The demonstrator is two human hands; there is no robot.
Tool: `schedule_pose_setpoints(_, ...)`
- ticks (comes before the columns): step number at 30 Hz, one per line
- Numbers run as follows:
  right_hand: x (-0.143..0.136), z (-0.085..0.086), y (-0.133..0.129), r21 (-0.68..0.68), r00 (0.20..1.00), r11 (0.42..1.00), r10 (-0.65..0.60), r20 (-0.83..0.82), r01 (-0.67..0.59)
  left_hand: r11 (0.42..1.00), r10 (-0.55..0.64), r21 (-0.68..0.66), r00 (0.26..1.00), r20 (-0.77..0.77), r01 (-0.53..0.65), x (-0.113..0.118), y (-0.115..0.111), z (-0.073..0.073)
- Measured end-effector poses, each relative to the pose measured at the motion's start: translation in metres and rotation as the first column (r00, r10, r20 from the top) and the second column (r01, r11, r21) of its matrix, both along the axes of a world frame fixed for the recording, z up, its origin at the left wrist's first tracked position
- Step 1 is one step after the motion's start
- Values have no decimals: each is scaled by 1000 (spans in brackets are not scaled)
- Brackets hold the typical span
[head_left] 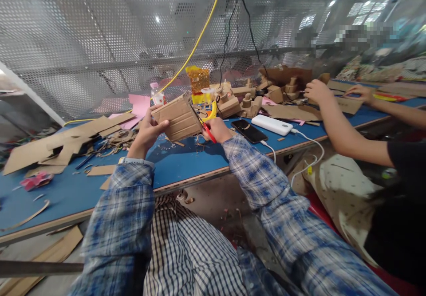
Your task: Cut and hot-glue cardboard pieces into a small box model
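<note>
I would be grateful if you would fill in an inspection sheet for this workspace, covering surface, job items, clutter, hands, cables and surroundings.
Surface: blue tabletop, small scraps scattered on it.
Job items: cardboard piece, held up; scissors at its right edge, cutting contact unclear.
Clutter: cardboard scraps and pink paper to the left; phone and white power bank to the right.
Hands: left hand grips the cardboard; right hand holds the scissors.
Cables: white cable hangs past the front edge; yellow cable and black cables at the back.
Surroundings: perforated metal screen behind; a co-worker's hands at right.
</note>
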State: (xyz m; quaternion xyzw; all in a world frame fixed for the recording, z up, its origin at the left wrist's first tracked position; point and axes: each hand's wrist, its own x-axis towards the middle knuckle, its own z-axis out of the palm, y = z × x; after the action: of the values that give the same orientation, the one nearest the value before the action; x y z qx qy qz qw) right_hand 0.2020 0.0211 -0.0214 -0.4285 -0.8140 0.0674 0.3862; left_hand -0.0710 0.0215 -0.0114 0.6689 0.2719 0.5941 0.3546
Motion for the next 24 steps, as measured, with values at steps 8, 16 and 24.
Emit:
schedule_pose_setpoints(8,-3,-2,-2,-209,965,952,187,-183,-224,999,-15,-32,999,43,16,-2,-2,4)
schedule_pose_setpoints(16,-3,-5,5,-180,969,961,180,-168,-209,996,-9,-88,999,53,14,-3,-6,7)
schedule_pose_setpoints(24,-1,-4,4,-103,987,985,125,-99,-135,990,10,-138,997,82,1,2,-12,13)
